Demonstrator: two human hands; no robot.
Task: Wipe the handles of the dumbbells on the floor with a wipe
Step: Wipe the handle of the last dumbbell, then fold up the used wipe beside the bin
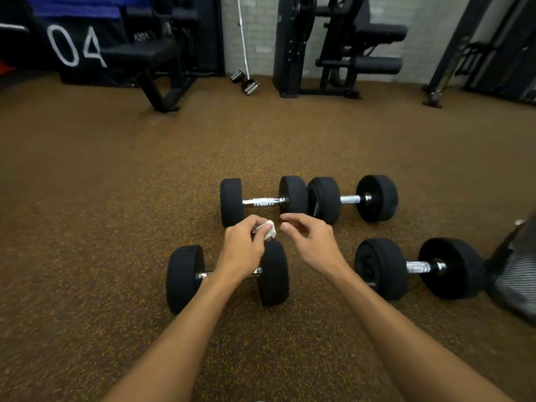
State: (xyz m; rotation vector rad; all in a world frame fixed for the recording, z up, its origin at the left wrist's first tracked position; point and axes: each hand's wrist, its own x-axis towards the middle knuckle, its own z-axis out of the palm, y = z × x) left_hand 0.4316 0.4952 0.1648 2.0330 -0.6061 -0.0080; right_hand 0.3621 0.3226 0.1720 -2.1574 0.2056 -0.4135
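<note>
Crumpled small and white, the wipe (266,230) sits pinched in the fingers of the left hand (243,250), held in the air above the near-left dumbbell (226,276), whose handle is mostly hidden behind that wrist. Just beside it the right hand (311,245) hangs empty, fingers loosely curled and apart, thumb and forefinger tips near the wipe but not touching it. Beyond the hands lie two more dumbbells end to end, the far-left dumbbell (262,201) and the far-right dumbbell (352,199), their inner heads touching or nearly so. A near-right dumbbell (417,268), marked 15, rests well apart on the speckled brown floor (116,198). Black gym machines (333,44) stand along the back wall.
</note>
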